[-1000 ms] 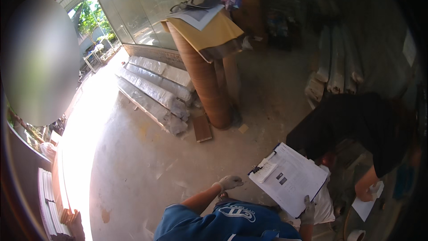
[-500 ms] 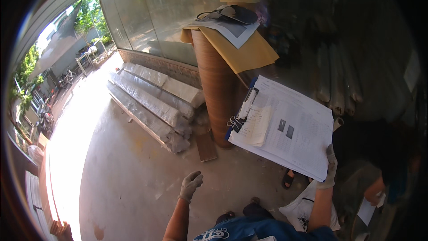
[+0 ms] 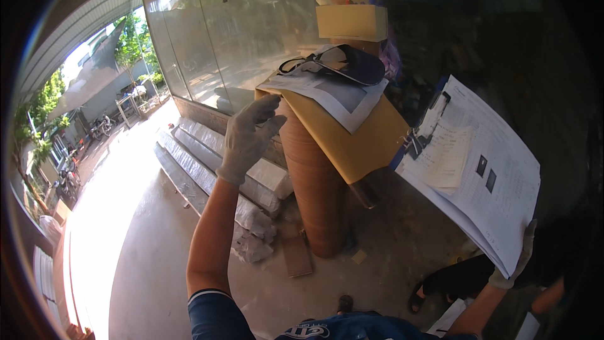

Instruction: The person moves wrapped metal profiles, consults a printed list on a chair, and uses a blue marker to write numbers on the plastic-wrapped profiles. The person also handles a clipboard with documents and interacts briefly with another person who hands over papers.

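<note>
Pinching the lower edge of a clipboard (image 3: 472,170) of white printed sheets, the gloved right hand (image 3: 513,264) keeps a closed grip; the gloved left hand (image 3: 248,135) hangs open, empty, near a yellow board (image 3: 352,141).

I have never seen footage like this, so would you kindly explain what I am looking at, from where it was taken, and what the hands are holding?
There is no machine here: a person wears a wide fisheye camera on the head, looking down, so straight edges bend near the rim. Both hands wear pale work gloves. The left hand is raised, open and empty, near the corner of a yellow-brown board lying on a tall wooden cylinder. On the board lie printed sheets and a dark cap. The right hand grips a clipboard with papers by its lower edge. Wrapped long bundles lie on the concrete floor.
</note>
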{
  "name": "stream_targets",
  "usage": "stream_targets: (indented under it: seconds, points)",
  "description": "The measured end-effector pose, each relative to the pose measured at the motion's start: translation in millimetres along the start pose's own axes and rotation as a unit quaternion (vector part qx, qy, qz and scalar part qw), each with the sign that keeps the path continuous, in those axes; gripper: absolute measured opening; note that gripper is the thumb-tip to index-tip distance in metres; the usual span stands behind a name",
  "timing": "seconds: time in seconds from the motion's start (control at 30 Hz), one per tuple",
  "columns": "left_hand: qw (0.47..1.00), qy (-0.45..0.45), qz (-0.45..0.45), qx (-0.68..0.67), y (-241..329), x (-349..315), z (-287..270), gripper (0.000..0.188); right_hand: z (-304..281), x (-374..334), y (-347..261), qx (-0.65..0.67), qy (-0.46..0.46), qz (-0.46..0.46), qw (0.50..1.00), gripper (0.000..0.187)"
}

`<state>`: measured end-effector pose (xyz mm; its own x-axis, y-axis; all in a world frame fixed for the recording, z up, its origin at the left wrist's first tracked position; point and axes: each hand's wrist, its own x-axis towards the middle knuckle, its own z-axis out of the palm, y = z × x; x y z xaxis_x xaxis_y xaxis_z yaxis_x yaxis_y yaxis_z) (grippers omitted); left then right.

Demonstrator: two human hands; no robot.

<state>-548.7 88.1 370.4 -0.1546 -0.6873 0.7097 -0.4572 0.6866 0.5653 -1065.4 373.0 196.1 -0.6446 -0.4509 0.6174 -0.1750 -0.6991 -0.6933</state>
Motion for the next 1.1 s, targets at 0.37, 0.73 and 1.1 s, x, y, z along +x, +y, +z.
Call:
stream_targets:
  seconds: [0.37,0.73,1.1]
  points:
    - [0.949,-0.202,0.15,0.189,-59,177,31,0.083,82,4,-2,-0.424,-0.024,-0.234,0.874,0.079]
    - [0.891,-0.441,0.099,0.046,-104,282,87,0.089,139,-33,-32,-0.43,0.153,-0.176,0.872,0.098]
    - [0.93,-0.351,0.098,-0.052,-80,321,93,0.024,195,-38,-66,-0.15,0.276,-0.035,0.949,0.051]
